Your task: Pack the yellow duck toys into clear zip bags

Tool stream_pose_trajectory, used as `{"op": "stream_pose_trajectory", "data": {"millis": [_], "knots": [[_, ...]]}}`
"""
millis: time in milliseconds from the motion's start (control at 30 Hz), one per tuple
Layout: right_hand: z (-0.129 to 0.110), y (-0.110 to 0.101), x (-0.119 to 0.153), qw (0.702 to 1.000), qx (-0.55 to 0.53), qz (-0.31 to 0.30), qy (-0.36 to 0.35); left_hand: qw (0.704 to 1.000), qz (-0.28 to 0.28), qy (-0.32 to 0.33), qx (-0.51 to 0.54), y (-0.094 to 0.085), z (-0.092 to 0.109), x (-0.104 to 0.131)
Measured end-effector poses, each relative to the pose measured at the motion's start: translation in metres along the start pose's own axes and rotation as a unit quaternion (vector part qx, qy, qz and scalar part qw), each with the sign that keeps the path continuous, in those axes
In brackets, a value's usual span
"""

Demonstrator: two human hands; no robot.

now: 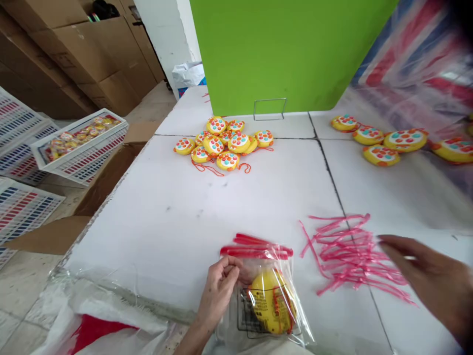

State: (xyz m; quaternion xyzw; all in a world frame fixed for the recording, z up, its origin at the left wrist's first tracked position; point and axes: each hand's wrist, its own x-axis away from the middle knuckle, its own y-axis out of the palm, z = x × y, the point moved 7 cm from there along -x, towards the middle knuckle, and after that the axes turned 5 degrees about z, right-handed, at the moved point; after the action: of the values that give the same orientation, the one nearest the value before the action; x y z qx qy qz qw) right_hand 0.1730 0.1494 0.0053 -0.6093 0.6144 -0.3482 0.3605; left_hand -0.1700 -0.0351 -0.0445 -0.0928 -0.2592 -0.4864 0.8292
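Observation:
A clear bag (260, 296) with a red top strip lies near the table's front edge, a yellow toy (271, 301) inside it. My left hand (221, 281) is at the bag's upper left, fingers pinched on its edge. More red strips (251, 240) show just behind the bag's top. To the right, a loose bunch of pink ribbons (347, 251) is spread on the table. My right hand (421, 271) is over the right end of the ribbons, blurred, with thumb and fingers apart and nothing visible between them.
Yellow toys with dotted faces (227, 140) are piled mid-table; several more (380, 140) sit at the right. A green board (288, 54) stands behind. Left of the white table (158, 207) are an open carton (99, 182) and a white basket (79, 143) of packed toys.

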Motion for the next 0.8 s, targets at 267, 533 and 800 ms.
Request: {"op": "stream_pose_trajectory", "data": {"millis": [267,533,800], "knots": [[-0.13,0.117,0.066,0.915,-0.161,-0.359,-0.083,0.999,-0.004,0.0,0.036,0.003,0.0,0.002],[-0.129,0.118,0.056,0.909,-0.186,-0.361,-0.097,1.0,-0.02,0.003,0.01,-0.006,-0.004,0.003],[-0.126,0.114,0.065,0.905,-0.198,-0.369,-0.078,0.993,0.013,0.071,-0.09,-0.016,0.013,0.002]]}}
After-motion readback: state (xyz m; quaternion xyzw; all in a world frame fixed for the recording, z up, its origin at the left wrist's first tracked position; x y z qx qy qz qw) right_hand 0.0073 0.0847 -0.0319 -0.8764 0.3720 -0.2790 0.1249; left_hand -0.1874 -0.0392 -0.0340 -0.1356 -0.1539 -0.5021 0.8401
